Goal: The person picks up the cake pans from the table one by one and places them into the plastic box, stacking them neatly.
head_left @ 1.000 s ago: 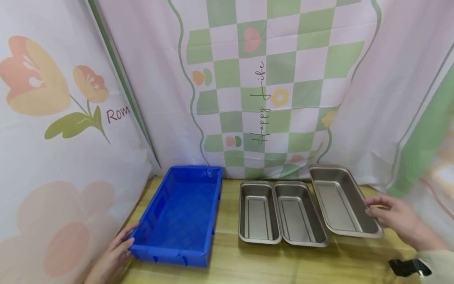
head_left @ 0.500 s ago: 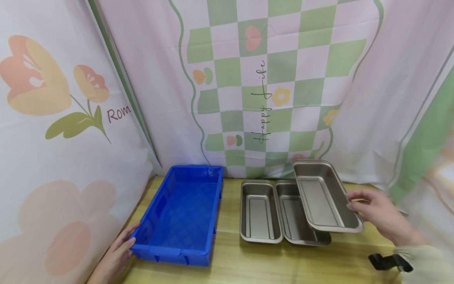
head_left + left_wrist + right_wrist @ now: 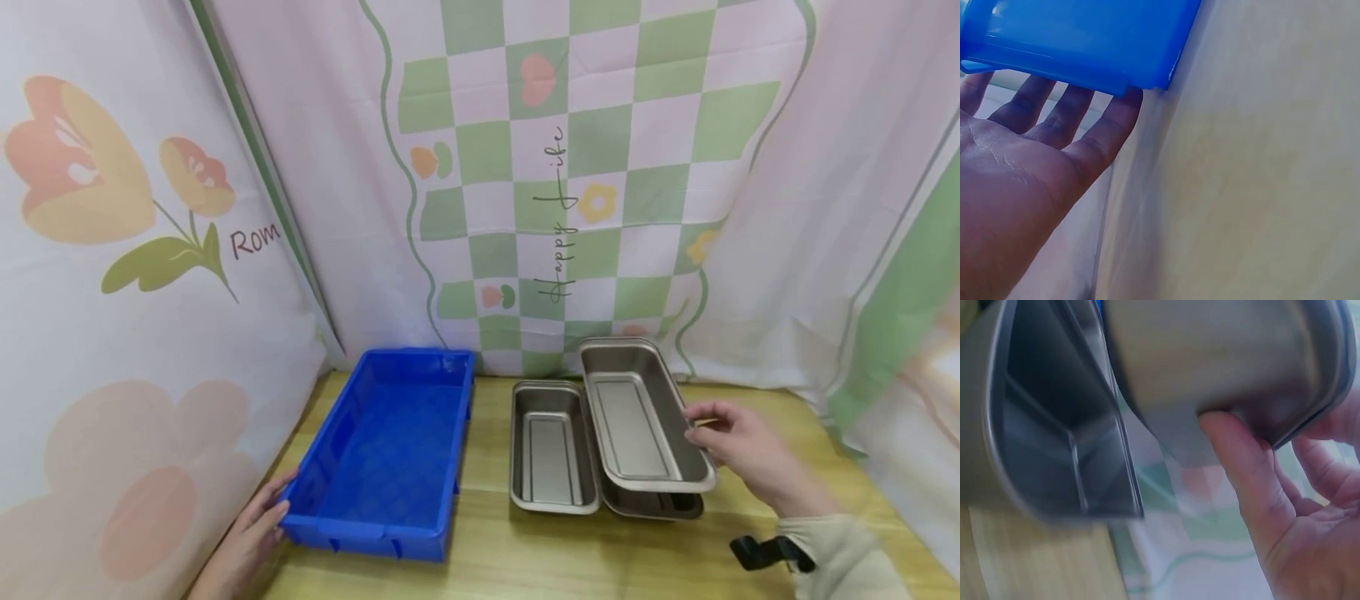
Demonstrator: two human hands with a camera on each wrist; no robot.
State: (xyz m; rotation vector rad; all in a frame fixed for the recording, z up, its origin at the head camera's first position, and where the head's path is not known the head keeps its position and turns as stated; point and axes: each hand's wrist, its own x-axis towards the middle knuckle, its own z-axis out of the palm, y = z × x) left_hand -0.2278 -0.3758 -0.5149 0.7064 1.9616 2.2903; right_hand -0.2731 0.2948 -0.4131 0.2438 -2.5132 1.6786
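My right hand [image 3: 742, 450] pinches the right long side of a metal loaf pan [image 3: 637, 417]. In the right wrist view a fingertip presses the wall of the held pan [image 3: 1241, 356]. That pan is raised over a second loaf pan [image 3: 660, 503], hiding most of it; only its front end shows. A third loaf pan [image 3: 553, 450] stands just left of these. My left hand [image 3: 247, 533] touches the outer left side of a blue plastic tray [image 3: 382, 533] near its front corner. In the left wrist view its extended fingers [image 3: 1110, 125] meet the tray's edge.
Everything stands on a wood-grain table [image 3: 487, 558]. A printed curtain [image 3: 525, 167] hangs right behind the tray and pans, and another printed cloth [image 3: 150, 350] borders the left side. A black strap [image 3: 772, 552] is at the right sleeve.
My right hand has carried the held loaf pan leftward, from the right of the row to over the second pan. My left hand and the blue tray have stayed in place.
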